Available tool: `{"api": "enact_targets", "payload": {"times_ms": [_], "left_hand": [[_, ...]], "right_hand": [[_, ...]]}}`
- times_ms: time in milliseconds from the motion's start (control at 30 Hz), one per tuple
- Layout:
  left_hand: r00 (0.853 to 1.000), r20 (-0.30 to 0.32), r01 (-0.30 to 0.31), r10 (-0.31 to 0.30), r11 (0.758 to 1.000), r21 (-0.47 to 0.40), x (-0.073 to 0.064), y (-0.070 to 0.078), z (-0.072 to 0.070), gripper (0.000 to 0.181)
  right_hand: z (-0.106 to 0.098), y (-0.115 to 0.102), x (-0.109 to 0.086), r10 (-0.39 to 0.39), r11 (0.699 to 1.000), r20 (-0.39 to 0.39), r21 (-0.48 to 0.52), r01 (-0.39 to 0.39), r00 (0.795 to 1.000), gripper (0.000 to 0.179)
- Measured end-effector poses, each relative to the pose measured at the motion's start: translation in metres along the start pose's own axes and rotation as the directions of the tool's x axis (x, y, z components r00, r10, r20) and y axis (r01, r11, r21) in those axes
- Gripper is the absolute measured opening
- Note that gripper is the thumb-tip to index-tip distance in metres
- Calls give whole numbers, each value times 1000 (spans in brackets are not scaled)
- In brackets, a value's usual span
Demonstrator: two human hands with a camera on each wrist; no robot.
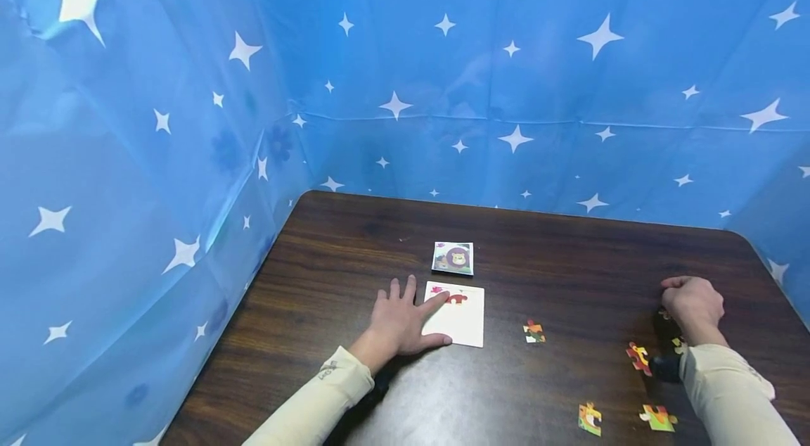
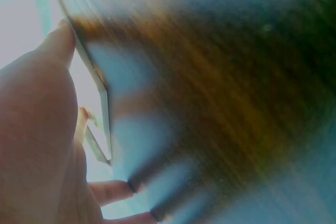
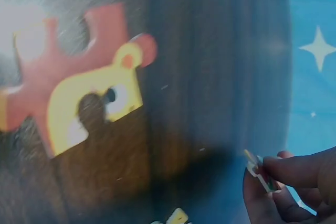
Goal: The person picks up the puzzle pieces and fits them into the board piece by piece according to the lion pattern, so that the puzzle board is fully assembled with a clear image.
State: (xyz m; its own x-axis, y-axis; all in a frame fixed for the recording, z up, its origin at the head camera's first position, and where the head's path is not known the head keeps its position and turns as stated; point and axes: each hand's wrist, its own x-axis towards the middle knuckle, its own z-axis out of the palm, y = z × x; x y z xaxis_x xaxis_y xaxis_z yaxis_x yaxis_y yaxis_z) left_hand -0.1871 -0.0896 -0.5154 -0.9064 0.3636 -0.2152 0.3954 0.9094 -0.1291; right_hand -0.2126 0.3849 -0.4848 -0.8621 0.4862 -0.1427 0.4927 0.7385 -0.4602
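My left hand (image 1: pixel 399 323) lies spread beside a white square puzzle board (image 1: pixel 462 323), its index finger reaching over the board and its thumb at the near edge. Red puzzle pieces (image 1: pixel 457 299) sit along the board's top, partly hidden by that finger. In the left wrist view, the board's edge (image 2: pixel 108 114) shows beside the thumb. At the table's right side, my right hand (image 1: pixel 695 304) pinches a small puzzle piece (image 3: pixel 261 173) between thumb and fingers, tilted on edge. Below that wrist lies a red and yellow puzzle piece with an eye (image 3: pixel 63 85).
A small lion picture card (image 1: pixel 453 259) lies behind the board. Loose pieces are scattered on the dark wooden table (image 1: pixel 538 242): a red-green one (image 1: pixel 534 331), a yellow-orange one (image 1: pixel 590 419) and a green-orange one (image 1: pixel 659 418). A blue starry curtain (image 1: pixel 544 66) stands behind.
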Motion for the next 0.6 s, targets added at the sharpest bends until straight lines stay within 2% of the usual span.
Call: {"api": "enact_targets", "payload": {"times_ms": [133,300,433,600], "left_hand": [[1000,-2,-3,3,1000,14,1,0,1,87],[1000,-4,-1,1,1000,15,2,-1,-2,86],[1000,7,0,0,1000,11,3,-1,-2,86],[1000,10,-1,1,1000,6,2,0,1,87]], "right_hand": [[-6,-5,1,10,997,23,73,-11,1000,34],[-11,-17,3,54,971,103,228,-76,993,39],[-12,-25,1,13,941,168,330,-69,986,43],[-6,-43,-7,-76,878,242,476,-50,967,45]]}}
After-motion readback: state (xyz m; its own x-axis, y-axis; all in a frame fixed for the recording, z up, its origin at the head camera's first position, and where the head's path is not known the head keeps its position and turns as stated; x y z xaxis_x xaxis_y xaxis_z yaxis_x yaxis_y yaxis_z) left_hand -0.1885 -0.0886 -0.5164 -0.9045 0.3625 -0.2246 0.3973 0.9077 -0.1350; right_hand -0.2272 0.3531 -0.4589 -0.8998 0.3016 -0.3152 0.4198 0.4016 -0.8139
